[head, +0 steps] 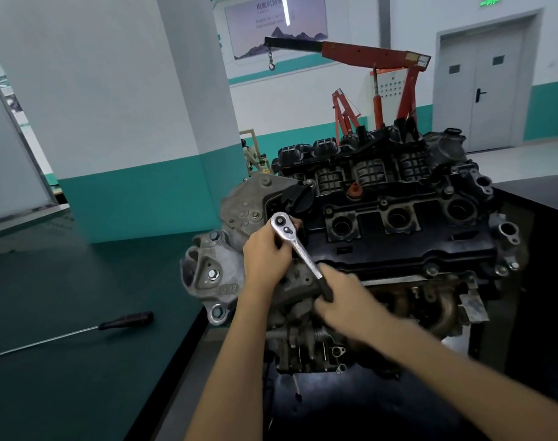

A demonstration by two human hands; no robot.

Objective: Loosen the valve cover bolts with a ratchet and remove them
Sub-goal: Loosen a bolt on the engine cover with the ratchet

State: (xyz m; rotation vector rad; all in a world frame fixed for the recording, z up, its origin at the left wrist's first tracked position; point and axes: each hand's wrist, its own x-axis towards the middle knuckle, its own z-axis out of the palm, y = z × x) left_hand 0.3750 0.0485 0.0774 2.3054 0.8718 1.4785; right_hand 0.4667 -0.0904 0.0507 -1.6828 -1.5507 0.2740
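Head view: my hands on the ratchet (298,249).
Left hand (264,249): fingers curled under its head, at the valve cover's (398,246) left corner.
Right hand (344,300): blurred, closed around its black handle.

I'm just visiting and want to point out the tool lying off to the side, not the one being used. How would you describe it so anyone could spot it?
Start at the big grey engine in the middle, then look left across the dark green bench beside it. Lying flat there, alone, is a screwdriver with a long thin silver shaft and a dark handle. Unlike the shiny ratchet, no hand touches it.
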